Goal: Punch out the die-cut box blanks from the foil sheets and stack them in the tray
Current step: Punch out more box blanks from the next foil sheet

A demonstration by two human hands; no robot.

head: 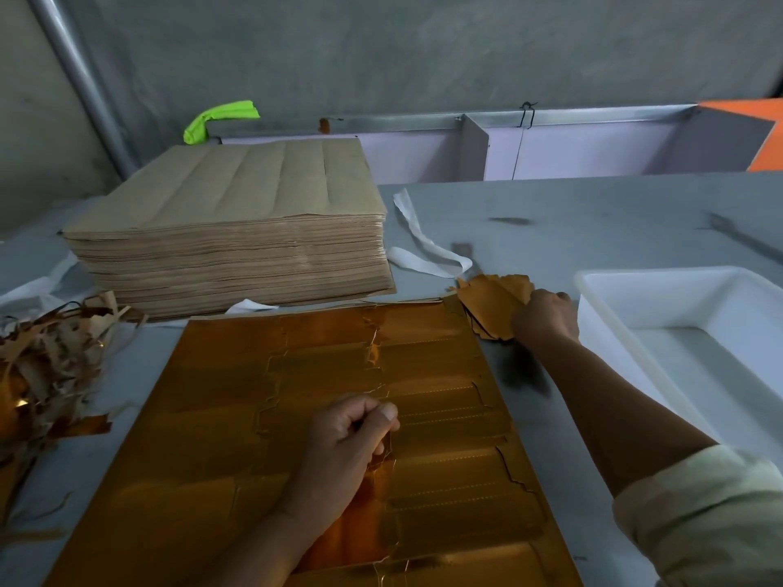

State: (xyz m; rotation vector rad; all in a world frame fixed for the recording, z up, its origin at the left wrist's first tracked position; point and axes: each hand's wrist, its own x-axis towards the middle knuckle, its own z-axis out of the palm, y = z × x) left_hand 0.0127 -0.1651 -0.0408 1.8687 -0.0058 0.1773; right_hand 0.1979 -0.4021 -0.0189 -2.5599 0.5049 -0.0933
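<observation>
A gold foil sheet [237,417] with die-cut box outlines lies flat on the grey table in front of me. My left hand [347,434] rests on the middle of the sheet as a fist, its fingers curled and pinching a thin foil strip at a cut line. My right hand [546,317] grips a small bunch of punched-out gold blanks [491,298] at the sheet's far right corner, just left of the white plastic tray [610,315]. The tray's visible inside holds nothing.
A tall stack of sheets, brown side up [237,230], stands behind the foil sheet. Foil and paper scraps [46,358] pile up at the left edge. White strips [423,247] lie behind the blanks. A partitioned bin [474,150] runs along the table's back.
</observation>
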